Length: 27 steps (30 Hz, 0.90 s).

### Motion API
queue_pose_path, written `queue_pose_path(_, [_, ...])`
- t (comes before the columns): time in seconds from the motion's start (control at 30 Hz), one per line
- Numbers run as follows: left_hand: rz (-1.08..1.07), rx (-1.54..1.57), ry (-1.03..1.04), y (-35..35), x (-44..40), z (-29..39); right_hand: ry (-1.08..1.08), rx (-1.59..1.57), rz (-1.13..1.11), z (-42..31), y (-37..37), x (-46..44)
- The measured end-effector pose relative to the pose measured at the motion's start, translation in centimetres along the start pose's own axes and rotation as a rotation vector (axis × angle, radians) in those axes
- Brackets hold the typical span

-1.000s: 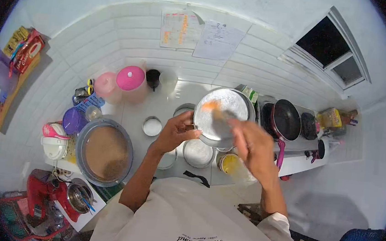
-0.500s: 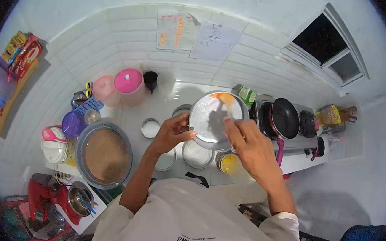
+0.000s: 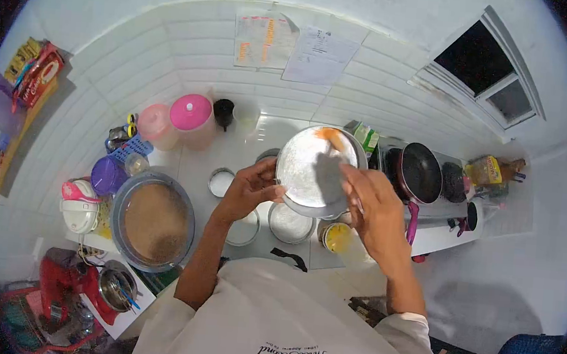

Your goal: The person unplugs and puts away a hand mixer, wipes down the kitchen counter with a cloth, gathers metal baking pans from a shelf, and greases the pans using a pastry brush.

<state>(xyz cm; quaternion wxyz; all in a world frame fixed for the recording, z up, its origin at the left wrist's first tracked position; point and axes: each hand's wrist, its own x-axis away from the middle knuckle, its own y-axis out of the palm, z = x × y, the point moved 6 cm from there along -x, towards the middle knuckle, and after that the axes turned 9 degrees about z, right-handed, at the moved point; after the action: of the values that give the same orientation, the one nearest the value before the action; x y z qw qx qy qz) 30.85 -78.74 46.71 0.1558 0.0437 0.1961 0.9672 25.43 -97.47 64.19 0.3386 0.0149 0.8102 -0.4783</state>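
A round silver pan (image 3: 307,172) is tilted up in front of me, its inner face whitish. My left hand (image 3: 253,186) grips the pan's left edge, thumb over the rim. In my right hand (image 3: 374,208) is a brush (image 3: 331,139) with an orange head, its bristles against the upper part of the pan's inside. The fingers are wrapped round its handle, which is partly hidden and blurred. Below the pan stand more round pans (image 3: 291,223) on the white counter. A small tub of yellow stuff (image 3: 337,237) is beneath my right hand.
At the left stands a large grey tub (image 3: 187,236) of brown contents. Behind it are pink-lidded containers (image 3: 191,112) and a purple one (image 3: 108,176). A black frying pan (image 3: 421,173) sits on the stove at the right. A red mixer (image 3: 61,286) is at lower left.
Within the pan, the orange brush head has moved from the left side to the upper part. My right hand has shifted with it; my left hand still holds the pan.
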Motion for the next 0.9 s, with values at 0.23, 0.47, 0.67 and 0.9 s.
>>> queue_pose_path(0.23, [-0.009, 0.010, 0.017, -0.1, 0.1, 0.0, 0.197, -0.369, -0.176, -0.5, 1.6, 1.9])
queue_pose_path(0.47, [-0.089, -0.007, 0.073, 0.9, -0.1, -0.4, 0.146, -0.311, -0.403, 0.8, 1.8, 0.7])
queue_pose_path(0.67, [-0.125, -0.071, 0.022, 1.6, 0.5, 0.4, 0.015, -0.219, -0.657, 0.9, 1.8, -1.1])
queue_pose_path(0.9, [-0.027, -0.036, 0.030, -0.2, 0.1, -0.7, -0.002, -0.317, -0.639, 1.9, 2.8, -0.1])
